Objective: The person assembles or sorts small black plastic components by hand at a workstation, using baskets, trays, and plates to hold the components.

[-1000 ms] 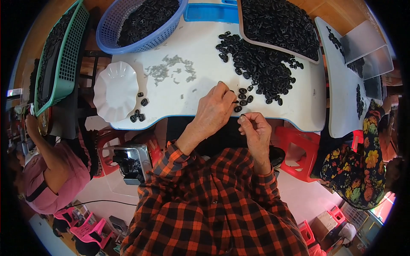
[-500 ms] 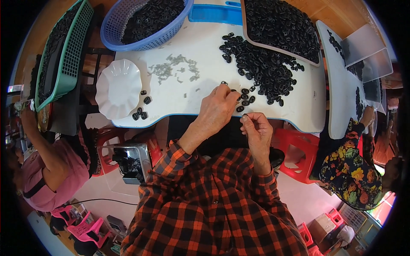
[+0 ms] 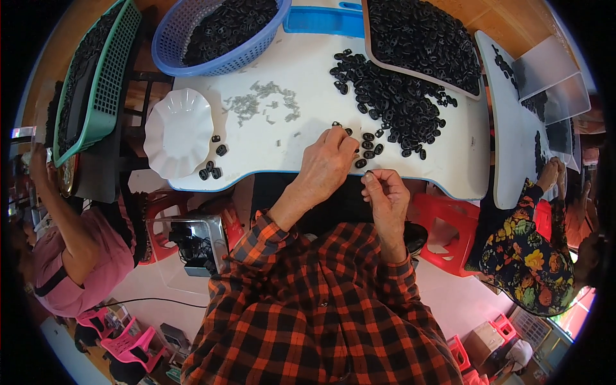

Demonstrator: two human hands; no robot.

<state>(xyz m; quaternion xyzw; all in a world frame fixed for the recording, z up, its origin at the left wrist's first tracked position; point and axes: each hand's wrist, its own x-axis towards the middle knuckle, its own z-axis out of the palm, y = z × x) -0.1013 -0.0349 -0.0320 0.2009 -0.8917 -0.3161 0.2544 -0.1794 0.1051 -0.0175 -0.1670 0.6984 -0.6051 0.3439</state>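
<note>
My left hand (image 3: 323,163) rests at the table's near side, fingers bent down and drawn together; whatever its fingertips hold is hidden. Beside those fingertips lie one or two small black oval pieces (image 3: 337,124), and a little group of similar oval pieces (image 3: 368,145) sits just to the right. Close to the table's front edge, my right hand (image 3: 389,196) pinches thumb against forefinger, with a bit of a small black piece (image 3: 368,172) showing at the tips. A large heap of black oval pieces (image 3: 398,106) spreads beyond both hands. Small clear slips (image 3: 266,102) lie scattered left of them.
A white scalloped plate (image 3: 178,122) stands at the table's left, several black pieces beside it. Behind are a blue-purple basket (image 3: 240,62), a blue tray (image 3: 321,22) and a tray (image 3: 427,77) full of black pieces. People work on both sides; red stools (image 3: 446,224) flank me.
My left fingers have shifted very slightly among the black pieces; my right hand keeps its pinch. The person on the right now shows both hands together at the table edge.
</note>
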